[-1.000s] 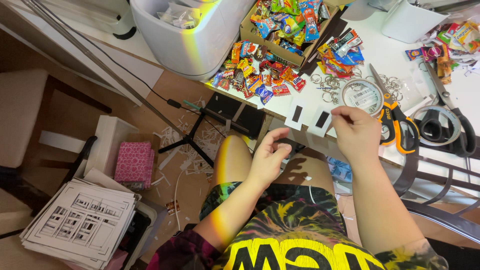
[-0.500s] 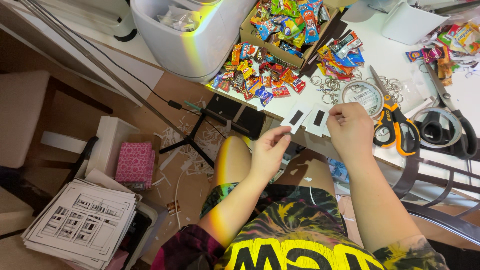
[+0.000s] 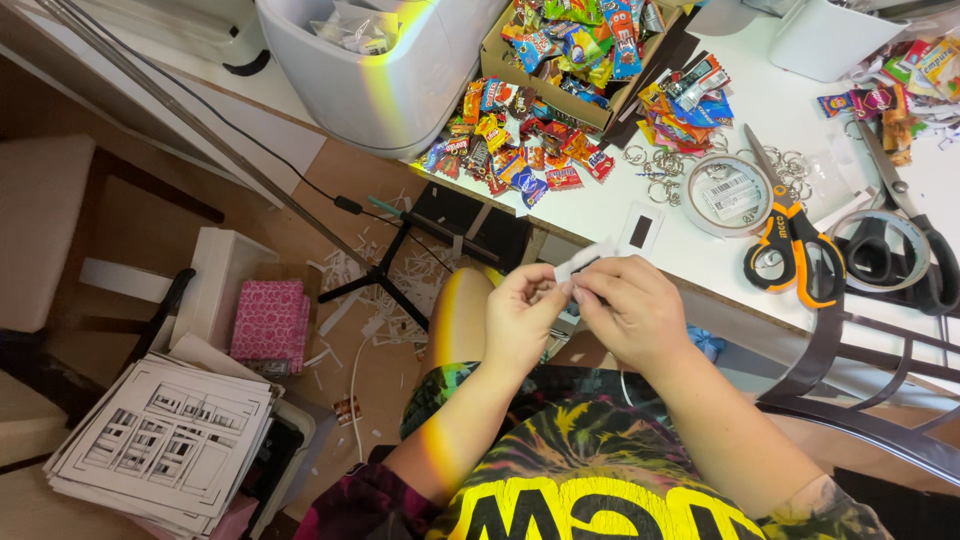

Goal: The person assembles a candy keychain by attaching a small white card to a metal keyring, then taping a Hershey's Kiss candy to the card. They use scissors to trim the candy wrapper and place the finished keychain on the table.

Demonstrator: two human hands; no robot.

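Seen from above at a cluttered white table (image 3: 640, 205): left hand (image 3: 520, 315) and right hand (image 3: 630, 310) brought together just off the table's near edge, fingertips of both pinched on a small white card (image 3: 583, 260) with a dark window, held in the air between them and tilted. Both hands closed in a fine grasp on that card, thumbs and forefingers meeting, remaining fingers curled.

A second white card (image 3: 640, 230) with a black rectangle lying flat on the table just beyond the hands. To its right, a tape roll (image 3: 728, 195), then orange-handled scissors (image 3: 785, 240) with blades pointing away, and black-handled scissors (image 3: 900, 230) further right beside another tape ring (image 3: 880, 245). Loose key rings (image 3: 660, 175) scattered near the tape roll.

Heaps of bright wrapped candy (image 3: 510, 140) spread across the far table, more filling a cardboard box (image 3: 570, 50) behind. A white bin (image 3: 380, 70) at far left of the table.

On the floor at left, a pink patterned box (image 3: 270, 325), paper scraps (image 3: 350, 275), a black stand (image 3: 385, 275), and, nearest, a stack of printed sheets (image 3: 165, 445).
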